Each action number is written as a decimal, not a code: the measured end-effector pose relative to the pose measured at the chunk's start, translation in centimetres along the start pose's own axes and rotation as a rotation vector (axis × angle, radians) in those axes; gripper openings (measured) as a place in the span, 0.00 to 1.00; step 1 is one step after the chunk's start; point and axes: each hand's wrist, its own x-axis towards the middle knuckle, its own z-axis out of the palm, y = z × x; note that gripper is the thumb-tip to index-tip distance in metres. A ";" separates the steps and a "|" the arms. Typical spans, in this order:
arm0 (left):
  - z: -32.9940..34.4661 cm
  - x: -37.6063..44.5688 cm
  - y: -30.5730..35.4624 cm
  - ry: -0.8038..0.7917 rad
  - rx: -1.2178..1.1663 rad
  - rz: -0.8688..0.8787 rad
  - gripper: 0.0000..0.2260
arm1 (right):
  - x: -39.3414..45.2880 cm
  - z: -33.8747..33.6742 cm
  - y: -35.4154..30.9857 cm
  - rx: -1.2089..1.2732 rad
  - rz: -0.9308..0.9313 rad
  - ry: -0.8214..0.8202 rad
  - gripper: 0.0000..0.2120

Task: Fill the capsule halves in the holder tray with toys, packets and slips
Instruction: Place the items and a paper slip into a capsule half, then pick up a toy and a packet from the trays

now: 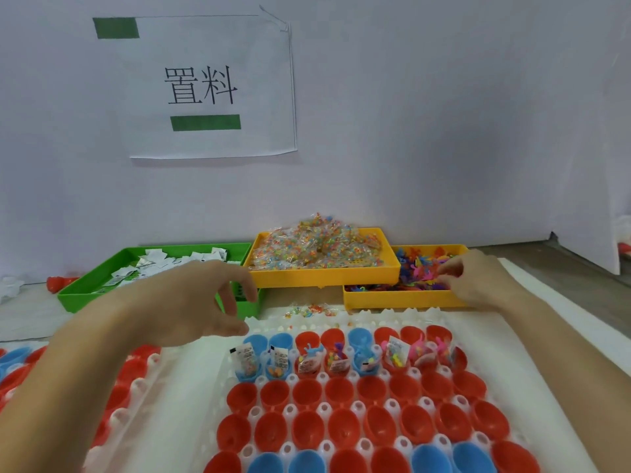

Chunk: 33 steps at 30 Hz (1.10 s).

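A white paper sign (pixel 208 87) with black characters and green tape strips (pixel 205 122) hangs on the pale wall (pixel 444 114).

Stacked yellow bins (pixel 324 273) behind holder tray (pixel 341 409)

White holder tray (pixel 341 409) sits front and centre on the table (pixel 30 312). Behind it, green bin (pixel 78 297) left, two yellow bins (pixel 324 278) (pixel 403 299) right, loose packets (pixel 307 310) between.
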 end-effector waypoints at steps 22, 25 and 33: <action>-1.9 -0.9 0.8 0.279 -0.063 0.125 0.03 | 2.0 1.1 -1.3 -0.045 -0.112 0.023 0.05; -2.1 -1.0 0.8 0.295 -0.069 0.135 0.02 | 1.2 1.1 -0.8 0.026 -0.141 0.196 0.08; -1.6 -0.8 1.5 0.285 -0.075 0.191 0.03 | -4.0 -2.5 -1.8 0.436 -0.260 0.233 0.07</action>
